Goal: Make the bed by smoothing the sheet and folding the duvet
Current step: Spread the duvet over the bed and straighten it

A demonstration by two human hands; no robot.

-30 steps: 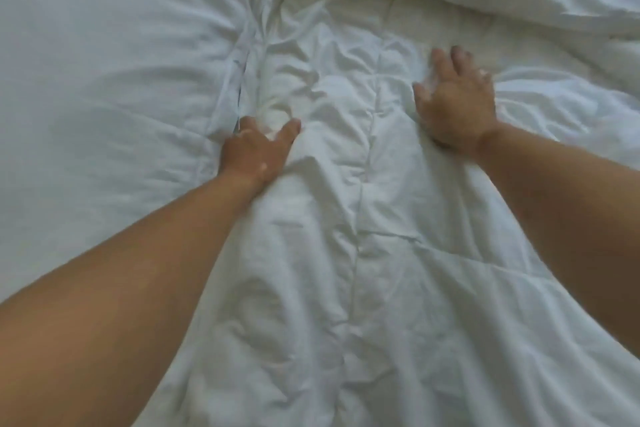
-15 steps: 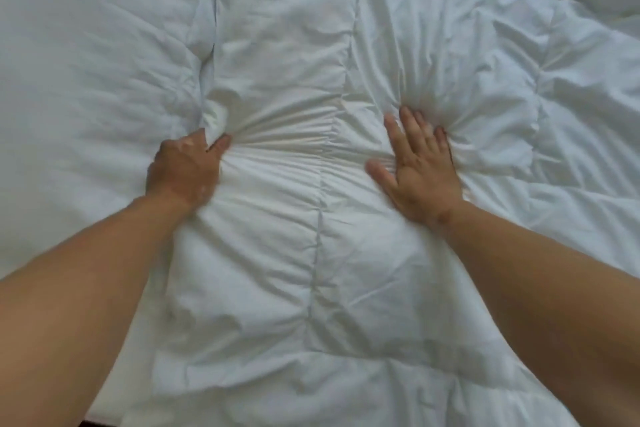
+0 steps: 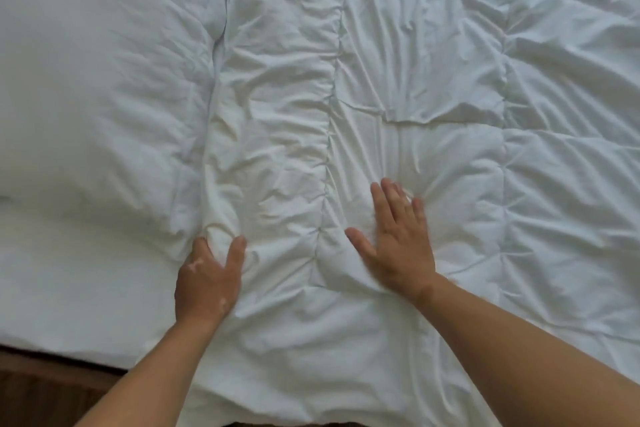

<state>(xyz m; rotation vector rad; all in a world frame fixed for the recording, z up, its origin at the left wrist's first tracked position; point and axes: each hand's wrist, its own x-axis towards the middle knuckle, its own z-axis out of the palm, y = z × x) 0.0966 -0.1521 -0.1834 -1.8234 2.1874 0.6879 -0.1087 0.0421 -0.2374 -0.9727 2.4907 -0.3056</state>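
The white quilted duvet [image 3: 450, 184], creased and puckered along its seams, covers the bed [image 3: 69, 305] from middle to right. Left hand [image 3: 207, 274] pinches its edge fold; right hand [image 3: 398, 243] presses flat, fingers straight.

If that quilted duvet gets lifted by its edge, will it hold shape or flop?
Probably flops: the duvet bunches into folds where the left hand grips its edge. Likely light and puffy; it dents under the flat right hand.
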